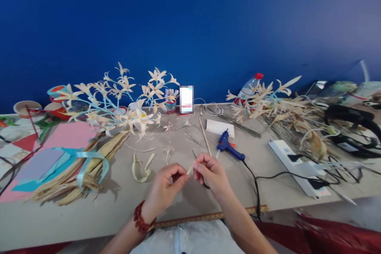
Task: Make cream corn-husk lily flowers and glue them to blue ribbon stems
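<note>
Between my fingertips is a small pale strip (189, 170), which looks like dried husk. My left hand (171, 180), with a red bead bracelet at the wrist, pinches one end. The other end is pinched by my right hand (210, 172). Partly hidden behind my right hand lies a pair of scissors (195, 153), with the dark handle showing below. A blue glue gun (228, 145) rests to the right, beside a thin wooden stick (205, 137). Left of my hands lie a curled husk strip (144, 168) and a small cut petal piece (167, 154).
Husk flower branches (119, 95) stand at the back left. Ribbon-tied dried husks (98, 158) lie on coloured paper at left. A phone (186, 99) stands at the back. On the right are a power strip (287, 162), cables, headphones (351, 123) and more flowers (268, 95).
</note>
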A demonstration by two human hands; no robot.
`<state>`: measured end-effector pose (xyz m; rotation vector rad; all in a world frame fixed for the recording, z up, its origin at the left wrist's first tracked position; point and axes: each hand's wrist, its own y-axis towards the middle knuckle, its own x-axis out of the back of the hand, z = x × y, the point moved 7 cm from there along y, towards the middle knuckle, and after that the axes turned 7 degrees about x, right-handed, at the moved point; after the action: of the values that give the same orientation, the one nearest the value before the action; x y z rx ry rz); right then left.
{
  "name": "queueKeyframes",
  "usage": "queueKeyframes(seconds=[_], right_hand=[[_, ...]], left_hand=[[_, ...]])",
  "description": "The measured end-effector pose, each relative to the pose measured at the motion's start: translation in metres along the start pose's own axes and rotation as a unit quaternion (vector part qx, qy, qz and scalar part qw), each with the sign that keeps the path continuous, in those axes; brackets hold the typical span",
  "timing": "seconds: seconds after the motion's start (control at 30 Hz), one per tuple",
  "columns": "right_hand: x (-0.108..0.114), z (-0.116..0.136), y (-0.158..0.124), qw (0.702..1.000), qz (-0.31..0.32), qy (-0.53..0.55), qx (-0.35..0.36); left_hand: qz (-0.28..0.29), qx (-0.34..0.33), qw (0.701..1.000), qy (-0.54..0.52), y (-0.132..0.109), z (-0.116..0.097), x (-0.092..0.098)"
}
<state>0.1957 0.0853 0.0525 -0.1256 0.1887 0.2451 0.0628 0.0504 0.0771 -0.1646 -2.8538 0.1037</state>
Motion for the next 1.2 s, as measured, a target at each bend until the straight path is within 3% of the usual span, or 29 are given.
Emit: queueKeyframes(seconds=[0.17, 0.27, 0.33, 0.4, 0.5, 0.57, 0.63, 0.73, 0.8, 0.83, 0.9, 0.97, 1.0, 1.1, 1.2], right_hand=[[0.005, 0.008, -0.003, 0.999, -0.009, -0.008, 0.034], [0.011, 0.012, -0.004, 0.997, 0.006, -0.047, 0.058], [0.023, 0.014, -0.005, 0.989, 0.001, -0.127, 0.081], [0.041, 0.012, -0.010, 0.955, -0.021, -0.277, 0.103], [0.062, 0.002, -0.022, 0.846, -0.026, -0.523, 0.102], [0.067, -0.008, -0.031, 0.793, -0.010, -0.603, 0.088], [0.068, -0.015, -0.037, 0.765, -0.004, -0.640, 0.071], [0.068, -0.020, -0.039, 0.748, -0.010, -0.662, 0.042], [0.071, -0.020, -0.037, 0.759, -0.023, -0.650, 0.024], [0.074, -0.019, -0.037, 0.780, -0.031, -0.625, 0.019], [0.077, -0.022, -0.036, 0.859, -0.033, -0.510, 0.010], [0.073, -0.027, -0.038, 0.949, -0.020, -0.316, -0.004], [0.068, -0.030, -0.040, 0.976, -0.013, -0.215, -0.012], [0.047, -0.035, -0.047, 0.999, -0.004, -0.022, -0.031], [0.020, -0.035, -0.052, 0.999, 0.026, 0.033, -0.030]], left_hand=[[0.038, 0.055, 0.986, -0.150, 0.000, 0.019, -0.003], [0.019, 0.058, 0.983, -0.171, -0.002, 0.023, 0.000], [-0.002, 0.073, 0.983, -0.168, -0.002, 0.028, 0.002], [-0.023, 0.092, 0.980, -0.174, -0.003, 0.035, 0.005], [-0.038, 0.103, 0.974, -0.200, -0.002, 0.041, 0.006], [-0.035, 0.103, 0.972, -0.211, 0.000, 0.041, 0.003], [-0.029, 0.099, 0.971, -0.216, 0.001, 0.038, 0.000], [-0.020, 0.091, 0.969, -0.227, 0.002, 0.033, -0.004], [-0.018, 0.086, 0.969, -0.229, 0.003, 0.032, -0.005], [-0.021, 0.083, 0.970, -0.226, 0.003, 0.032, -0.005], [-0.031, 0.072, 0.974, -0.214, 0.003, 0.031, -0.003], [-0.044, 0.051, 0.976, -0.205, 0.003, 0.028, 0.000], [-0.049, 0.038, 0.977, -0.202, 0.003, 0.025, 0.002], [-0.060, -0.001, 0.981, -0.184, 0.003, 0.014, 0.003], [-0.059, -0.017, 0.983, -0.173, 0.003, 0.004, 0.000]])
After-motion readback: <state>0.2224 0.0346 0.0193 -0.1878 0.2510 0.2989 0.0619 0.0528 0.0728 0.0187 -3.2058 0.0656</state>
